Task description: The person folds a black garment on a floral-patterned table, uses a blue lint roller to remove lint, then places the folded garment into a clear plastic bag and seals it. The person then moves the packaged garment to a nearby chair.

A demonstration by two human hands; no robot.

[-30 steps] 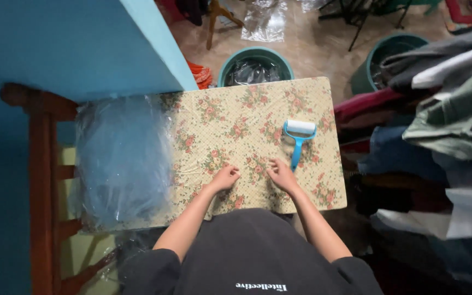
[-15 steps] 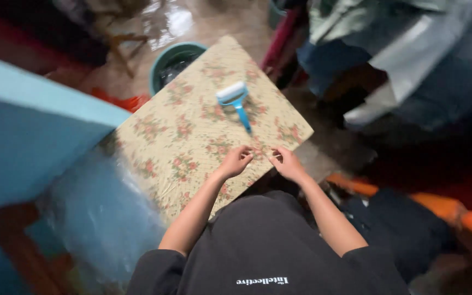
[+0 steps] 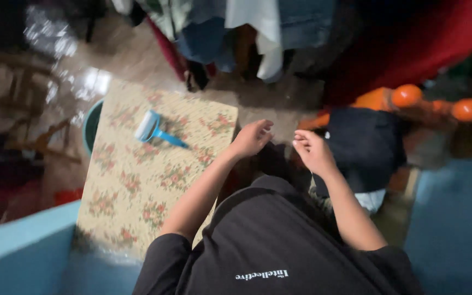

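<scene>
lint roller [image 3: 153, 130] lies handle-right on the floral board [image 3: 137, 186], left of both hands; left hand [image 3: 252, 138] nearer, loosely curled, empty; right hand [image 3: 312, 151] half-curled, empty

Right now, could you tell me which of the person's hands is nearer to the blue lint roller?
Left. The left hand hovers by the floral board's edge, right of the lint roller; the right hand is farther right.

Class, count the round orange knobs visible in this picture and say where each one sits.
2. One orange knob sits right of the hands, above the dark bag; the other orange knob lies nearer the right edge. Clutter may hide more.
</scene>
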